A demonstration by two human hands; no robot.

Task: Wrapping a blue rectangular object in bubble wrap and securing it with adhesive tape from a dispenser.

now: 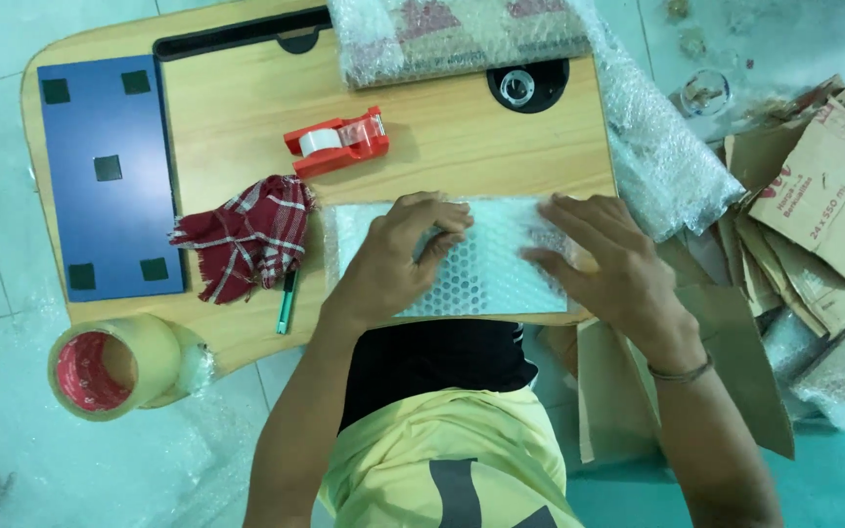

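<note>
A flat parcel wrapped in clear bubble wrap (486, 269) lies at the near edge of a small wooden lap table (442, 147). My left hand (398, 259) rests on its left part, fingers curled down onto the wrap. My right hand (599, 259) presses flat on its right end, fingers spread. Neither hand lifts the parcel off the table.
A red tape dispenser (337, 142) sits behind the parcel. A red checked cloth (246, 235) and a green pen (288, 301) lie left of it. A big roll of clear tape (114, 367) hangs at the table's near left corner. Cardboard pieces (814, 215) and loose bubble wrap (662, 147) lie at right.
</note>
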